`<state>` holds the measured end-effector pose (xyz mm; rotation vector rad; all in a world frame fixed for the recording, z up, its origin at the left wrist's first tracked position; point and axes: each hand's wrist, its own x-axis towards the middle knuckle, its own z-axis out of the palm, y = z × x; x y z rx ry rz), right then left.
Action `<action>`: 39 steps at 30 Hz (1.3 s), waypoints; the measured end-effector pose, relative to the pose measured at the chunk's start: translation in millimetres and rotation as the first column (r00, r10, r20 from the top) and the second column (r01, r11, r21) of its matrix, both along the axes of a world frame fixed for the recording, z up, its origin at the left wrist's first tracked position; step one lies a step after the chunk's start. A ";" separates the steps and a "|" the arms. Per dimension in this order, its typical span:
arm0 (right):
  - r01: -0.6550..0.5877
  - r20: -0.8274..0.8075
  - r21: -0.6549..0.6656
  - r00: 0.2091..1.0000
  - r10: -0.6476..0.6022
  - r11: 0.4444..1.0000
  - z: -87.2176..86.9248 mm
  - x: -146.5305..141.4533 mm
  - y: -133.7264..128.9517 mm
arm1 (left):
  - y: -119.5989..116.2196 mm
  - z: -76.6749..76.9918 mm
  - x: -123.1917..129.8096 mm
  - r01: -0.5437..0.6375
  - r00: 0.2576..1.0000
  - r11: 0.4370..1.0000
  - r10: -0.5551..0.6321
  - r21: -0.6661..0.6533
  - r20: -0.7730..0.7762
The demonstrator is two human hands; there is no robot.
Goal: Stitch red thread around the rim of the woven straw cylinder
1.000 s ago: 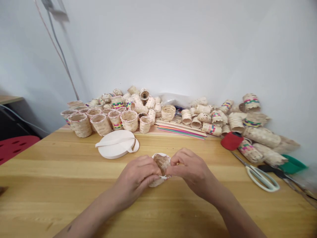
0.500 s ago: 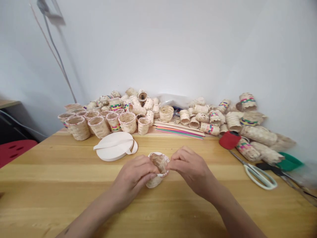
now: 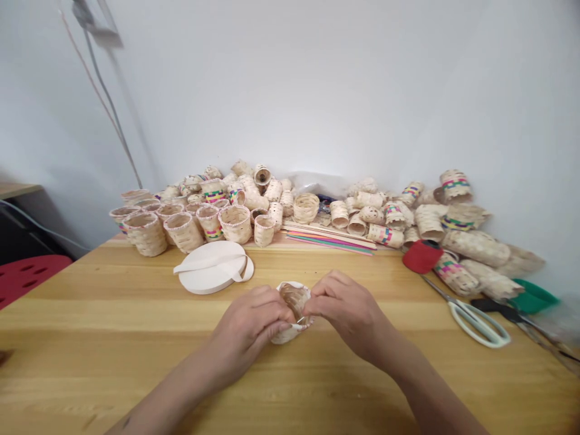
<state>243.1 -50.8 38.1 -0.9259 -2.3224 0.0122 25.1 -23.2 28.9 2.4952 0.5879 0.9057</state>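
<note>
A small woven basket stands on the wooden table, its mouth tipped a little toward me. White tape wraps its rim, with reddish stitches along the right side. My left hand pinches the near left rim, thumb outside and fingers reaching in. Closed at the fingertips, my right hand is at the right rim. A thin, pale, needle-like sliver sticks out from its fingertips over the basket's mouth. Thread between hand and rim cannot be made out.
A roll of white tape lies left of the basket. Behind it stand several stitched baskets. Coloured strips and unfinished woven tubes line the wall. To the right are a red thread spool, scissors and a green object.
My right fingertips have dipped slightly lower toward the near side of the basket's mouth, where the pale sliver now shows. The left hand keeps its hold. The view has shifted slightly.
</note>
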 end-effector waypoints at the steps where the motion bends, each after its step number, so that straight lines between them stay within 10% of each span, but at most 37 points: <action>1: -0.004 0.003 -0.004 1.000 0.004 1.000 0.5 -0.4 -0.2 | -0.1 0.1 0.1 0.001 1.000 1.000 -0.001 -0.001 0.000; 39: -0.084 0.051 -0.118 0.995 0.090 0.989 9.6 -4.8 3.0 | -0.7 -4.9 -1.0 0.036 0.999 0.999 -0.037 0.010 0.040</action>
